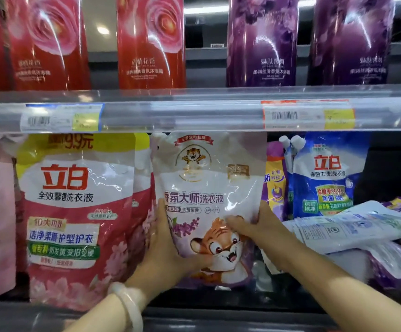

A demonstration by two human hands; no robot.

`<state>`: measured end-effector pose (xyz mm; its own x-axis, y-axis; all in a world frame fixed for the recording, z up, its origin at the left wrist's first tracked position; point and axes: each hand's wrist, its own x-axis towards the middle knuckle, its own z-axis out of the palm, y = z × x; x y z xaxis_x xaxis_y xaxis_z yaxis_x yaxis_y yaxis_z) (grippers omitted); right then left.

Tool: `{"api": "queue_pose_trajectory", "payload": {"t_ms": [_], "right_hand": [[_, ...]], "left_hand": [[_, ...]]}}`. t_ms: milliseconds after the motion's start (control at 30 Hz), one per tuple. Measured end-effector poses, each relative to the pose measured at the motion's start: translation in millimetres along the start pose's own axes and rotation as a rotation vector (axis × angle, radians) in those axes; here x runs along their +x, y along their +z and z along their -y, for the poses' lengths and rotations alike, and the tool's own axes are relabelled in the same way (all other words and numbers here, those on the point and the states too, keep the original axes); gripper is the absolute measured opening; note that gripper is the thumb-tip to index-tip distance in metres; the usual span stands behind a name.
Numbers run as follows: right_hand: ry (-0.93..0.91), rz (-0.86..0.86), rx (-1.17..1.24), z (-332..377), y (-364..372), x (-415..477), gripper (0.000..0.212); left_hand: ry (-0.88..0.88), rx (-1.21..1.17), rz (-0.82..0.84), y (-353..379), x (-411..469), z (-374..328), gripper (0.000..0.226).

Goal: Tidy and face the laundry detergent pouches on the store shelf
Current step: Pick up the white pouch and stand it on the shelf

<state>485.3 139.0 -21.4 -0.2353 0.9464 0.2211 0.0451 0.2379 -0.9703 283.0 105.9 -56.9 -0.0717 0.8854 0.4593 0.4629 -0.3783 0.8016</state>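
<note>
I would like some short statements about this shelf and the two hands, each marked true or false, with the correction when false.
1. Both hands hold the tiger pouch. True: left hand, right hand.
2. The tiger pouch lies flat. False: it stands upright, facing out.
3. A pale bangle is on the left wrist. True.
4. The pink Liby pouch is right of the tiger pouch. False: it is left.
5. Pouches at the right lie toppled. True.

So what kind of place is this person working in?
Most likely a shop's household-goods aisle: clear plastic shelf-edge rails carry barcoded price labels, and rows of glossy detergent pouches face outward, like the white tiger-print pouch held in both hands.
</note>
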Motion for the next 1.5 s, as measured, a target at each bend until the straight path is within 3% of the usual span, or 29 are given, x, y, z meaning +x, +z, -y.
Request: {"api": "queue_pose_trajectory", "payload": {"t_ms": [100, 300, 433, 600, 767, 933, 1033, 1133, 1233, 1300, 1500], "right_hand": [[0.071, 0.01, -0.227, -12.4, 4.8, -12.9, 0.089], [-0.009, -0.078, -0.139, -15.8, 20.2, -3.2, 0.072], [-0.044, -0.161, -0.085, -23.1, 26.2, 18.8, 0.074], [-0.016, -0.277, -0.197, -23.3, 30.7, 42.3, 0.072], [0.014, -0.349, -0.32, -31.4, 32.2, 60.1, 0.078], [0.082, -0.305, -0.307, -24.8, 33.9, 44.8, 0.098], [0.035, -0.208, -0.329, -11.1, 34.3, 13.4, 0.084], [0.028, -0.097, -0.315, 5.3, 27.2, -29.9, 0.057], [0.104, -0.216, -0.327, 6.6, 7.4, -57.5, 0.046], [0.125, -0.327, -0.324, 2.1, -8.9, -67.3, 0.034], [0.161, -0.487, -0.271, -9.8, -48.7, -88.6, 0.018]], "left_hand": [[-0.004, 0.028, 0.039, 2.2, -7.3, 10.3, 0.149], [0.017, 0.019, -0.045, 6.9, 4.1, 12.8, 0.149], [-0.015, 0.043, -0.003, 6.7, 22.8, 21.3, 0.148], [-0.064, 0.051, -0.041, 17.6, 43.2, 22.4, 0.145], [-0.058, 0.092, -0.106, 25.9, 48.9, 18.1, 0.138], [-0.056, 0.088, -0.098, 22.7, 47.4, 13.3, 0.141], [-0.044, 0.117, -0.131, 22.0, 41.6, 9.1, 0.14], [0.231, 0.46, -0.216, 31.8, 30.9, 5.1, 0.121], [0.552, 0.702, -0.17, 49.0, 32.1, 3.5, 0.098], [0.664, 0.836, -0.12, 54.7, 40.4, 9.1, 0.089], [0.652, 0.944, -0.014, 59.0, 58.0, 26.8, 0.121]]}}
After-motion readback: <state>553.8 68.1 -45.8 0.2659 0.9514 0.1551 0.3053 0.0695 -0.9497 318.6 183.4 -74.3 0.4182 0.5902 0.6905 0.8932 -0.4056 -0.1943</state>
